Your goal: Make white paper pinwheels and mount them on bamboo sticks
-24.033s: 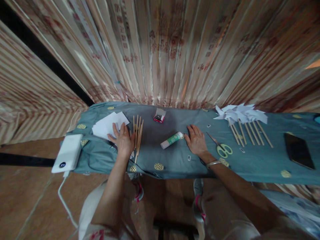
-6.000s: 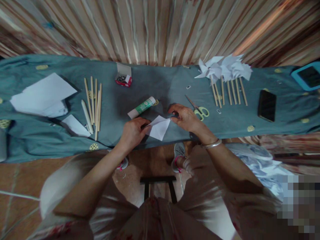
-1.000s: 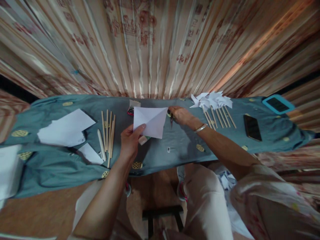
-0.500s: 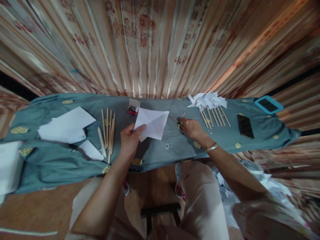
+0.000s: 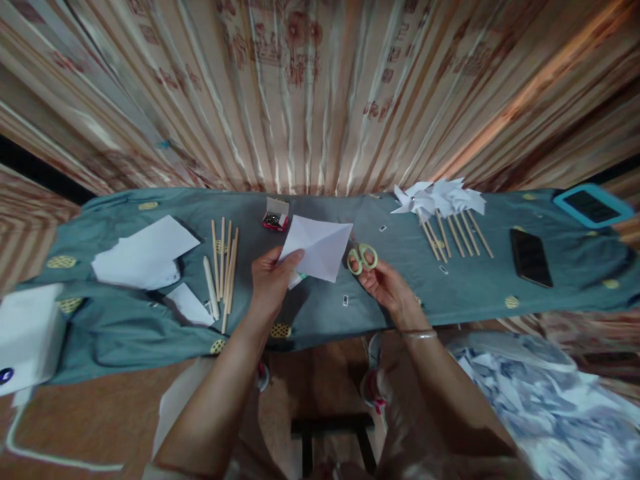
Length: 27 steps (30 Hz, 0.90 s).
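A square sheet of white paper [image 5: 323, 250], with diagonal crease lines, is pinched at its left edge by my left hand [image 5: 273, 277]. My right hand [image 5: 385, 287] is closed on a pair of scissors [image 5: 361, 259] with pale green handles, fingers at the loops. The scissor blades point up and left, close to the paper's right corner; whether they touch it I cannot tell. Just behind my left hand stands a small open box of metal pins [image 5: 275, 219]. A small light-coloured piece, partly hidden, shows under the paper.
Wooden sticks [image 5: 229, 273] and white paper sheets [image 5: 145, 253] lie at left. White paper pinwheels [image 5: 440, 198] on sticks lie at right, near a dark phone [image 5: 531, 258] and a blue-framed device [image 5: 594, 203]. A white box [image 5: 30, 340] sits far left. A bag of paper pieces [image 5: 545, 400] stands below.
My right hand has turned palm up, bringing the scissors' handles into view and the blades closer to the paper's right corner. My left hand keeps hold of the paper. The view has shifted slightly.
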Tool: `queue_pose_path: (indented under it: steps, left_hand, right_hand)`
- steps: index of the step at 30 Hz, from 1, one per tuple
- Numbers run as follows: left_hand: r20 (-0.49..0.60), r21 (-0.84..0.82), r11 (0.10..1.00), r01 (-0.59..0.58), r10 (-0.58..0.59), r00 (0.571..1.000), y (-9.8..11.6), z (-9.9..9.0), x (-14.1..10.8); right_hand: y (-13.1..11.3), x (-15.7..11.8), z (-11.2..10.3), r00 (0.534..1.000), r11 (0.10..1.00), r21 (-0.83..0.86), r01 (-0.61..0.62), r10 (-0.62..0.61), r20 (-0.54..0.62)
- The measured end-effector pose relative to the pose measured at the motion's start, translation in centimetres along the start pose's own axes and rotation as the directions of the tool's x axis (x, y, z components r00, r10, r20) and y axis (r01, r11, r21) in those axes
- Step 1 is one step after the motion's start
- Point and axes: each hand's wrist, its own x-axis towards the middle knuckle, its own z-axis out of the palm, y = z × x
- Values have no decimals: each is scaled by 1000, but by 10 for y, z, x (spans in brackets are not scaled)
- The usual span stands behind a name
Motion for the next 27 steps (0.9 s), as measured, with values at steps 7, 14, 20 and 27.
queue_pose_path:
  steps: [7,14,20,27]
  left_hand:
    - [49,77,996,34,-38,998,-9,11,-1]
    - [94,262,965,5,-31,995,-16,17,-3]
    - [100,263,965,20,-48,994,-14,22,-6]
    - [195,-100,965,244,-221,956,-15,33,-13]
  right_hand:
    - [-7,-6,-1,1000,997,79,1,-1,5]
    - [-10,-5,-1,980,978,-96,185,-191,-58]
    - [-12,-5,5,967,973,-168,157,-186,-175]
    - [-7,-1,8,965,981,-95,166,-182,-190]
